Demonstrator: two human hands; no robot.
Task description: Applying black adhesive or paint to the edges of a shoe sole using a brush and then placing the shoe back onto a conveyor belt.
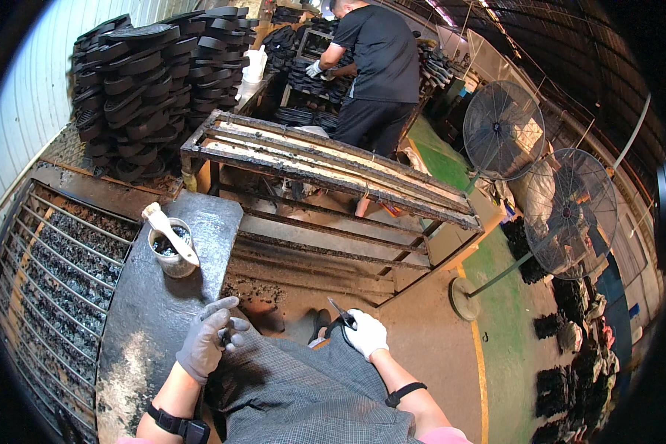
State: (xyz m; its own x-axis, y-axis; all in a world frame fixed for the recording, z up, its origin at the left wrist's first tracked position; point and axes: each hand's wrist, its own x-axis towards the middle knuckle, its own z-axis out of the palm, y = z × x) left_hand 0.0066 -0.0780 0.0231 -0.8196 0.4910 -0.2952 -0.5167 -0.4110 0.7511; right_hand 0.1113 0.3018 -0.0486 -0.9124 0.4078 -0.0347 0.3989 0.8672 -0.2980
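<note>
My left hand (pixel 207 340), in a grey glove, rests at the edge of the dark metal worktable (pixel 163 303), fingers loosely curled over a small dark piece that I cannot make out. My right hand (pixel 364 333), in a white glove, grips black scissors (pixel 340 314) with the blades pointing up and left, held above my knee. A checked grey cloth (pixel 303 392) covers my lap between both hands.
A metal can (pixel 172 251) with a brush handle stands on the worktable. A wire rack (pixel 59 251) lies to the left, stacked black soles (pixel 148 81) behind. A rusty metal frame (pixel 325 170) stands ahead; a person in black (pixel 377 66) works beyond. Two standing fans (pixel 540 170) are right.
</note>
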